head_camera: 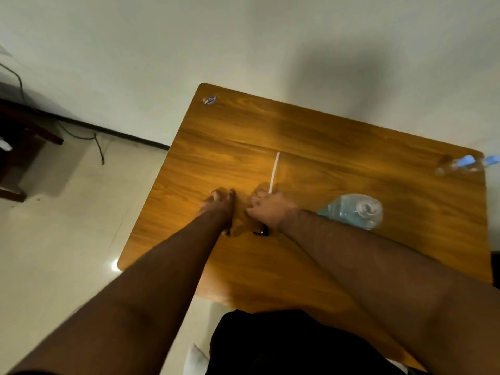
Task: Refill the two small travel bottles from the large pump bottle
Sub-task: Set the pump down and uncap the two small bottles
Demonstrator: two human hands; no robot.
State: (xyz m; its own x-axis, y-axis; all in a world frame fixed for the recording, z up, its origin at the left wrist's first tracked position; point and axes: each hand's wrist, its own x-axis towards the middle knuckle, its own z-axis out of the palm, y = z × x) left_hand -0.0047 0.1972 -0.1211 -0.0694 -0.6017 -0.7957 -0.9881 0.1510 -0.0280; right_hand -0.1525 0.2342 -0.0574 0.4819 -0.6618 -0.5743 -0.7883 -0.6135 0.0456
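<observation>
Right hand (267, 208): pinches thin white dip tube (273, 169), pointing twelve o'clock.
Left hand (219, 205): curled, contents unclear.
Risk: forearm could topple clear blue-filled large bottle (351, 213).

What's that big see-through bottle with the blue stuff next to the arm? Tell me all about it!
The large bottle looks like clear plastic with pale blue liquid inside. It stands on the wooden table, seen from above, just right of the right hand and close beside that forearm; whether they touch is unclear. Its top is a round, clear, blurry shape; no pump head can be made out on it. Neither hand holds it.
</observation>
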